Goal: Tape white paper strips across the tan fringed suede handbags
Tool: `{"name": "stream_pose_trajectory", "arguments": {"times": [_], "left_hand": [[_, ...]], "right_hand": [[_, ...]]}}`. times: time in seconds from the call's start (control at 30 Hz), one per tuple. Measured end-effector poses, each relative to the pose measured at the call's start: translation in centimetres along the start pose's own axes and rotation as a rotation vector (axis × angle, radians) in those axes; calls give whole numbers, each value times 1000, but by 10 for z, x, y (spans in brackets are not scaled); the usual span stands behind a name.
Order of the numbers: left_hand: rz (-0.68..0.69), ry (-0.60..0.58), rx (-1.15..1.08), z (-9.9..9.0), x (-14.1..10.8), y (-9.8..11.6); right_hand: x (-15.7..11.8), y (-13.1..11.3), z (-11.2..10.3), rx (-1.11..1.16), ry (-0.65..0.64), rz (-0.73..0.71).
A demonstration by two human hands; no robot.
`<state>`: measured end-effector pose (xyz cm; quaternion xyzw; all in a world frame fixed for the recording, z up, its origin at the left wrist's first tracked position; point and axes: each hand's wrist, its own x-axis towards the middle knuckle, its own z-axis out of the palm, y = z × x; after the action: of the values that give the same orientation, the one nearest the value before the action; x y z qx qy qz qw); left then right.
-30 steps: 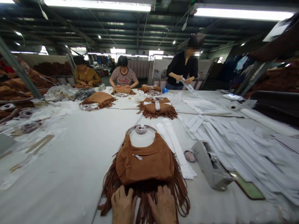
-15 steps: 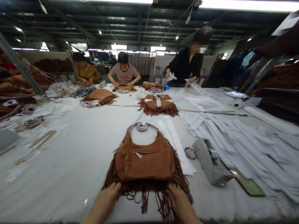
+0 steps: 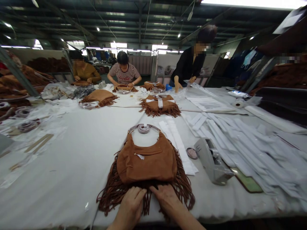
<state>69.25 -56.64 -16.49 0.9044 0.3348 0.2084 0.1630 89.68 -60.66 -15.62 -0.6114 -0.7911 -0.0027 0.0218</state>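
Observation:
A brown suede handbag (image 3: 146,163) lies flat on the table, its handle pointing away from me. A zip with a wrapped white pull crosses its front, and a wrapped coil (image 3: 143,128) rests at the handle. Long fringe (image 3: 107,198) spreads out from its sides and lower edge. At the middle of that lower edge, my left hand (image 3: 131,201) is closed on fringe strands. My right hand (image 3: 166,196) is close beside it, fingers curled on the fringe, its foremost fingertip near the left one. The strands under both hands are partly hidden.
A grey tape dispenser (image 3: 213,163) stands to the right, beside a tape roll (image 3: 192,153) and many white strips (image 3: 240,143). A second fringed bag (image 3: 160,104) lies ahead. Three people work across the table. Paper scraps (image 3: 38,143) lie at the left.
Both my hands have moved inward along the bag's lower edge, from its two corners to near the middle. The fringe at the left corner now fans out wider. The standing co-worker's hand has lowered to the table.

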Motion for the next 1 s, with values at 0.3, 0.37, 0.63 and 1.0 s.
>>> {"name": "stream_pose_trajectory", "arguments": {"times": [0.3,0.37,0.63,1.0], "left_hand": [[-128,-340,151,-12,29,-5],[-102,-370,159,-15,32,-1],[-118,-458,171,-17,44,8],[-326,-394,237,5,34,9]], "right_hand": [[-11,17,-3,72,-8,-93],[-14,19,-5,118,-28,-90],[-8,7,-9,157,-26,-1],[-3,-14,3,201,181,333]]}}
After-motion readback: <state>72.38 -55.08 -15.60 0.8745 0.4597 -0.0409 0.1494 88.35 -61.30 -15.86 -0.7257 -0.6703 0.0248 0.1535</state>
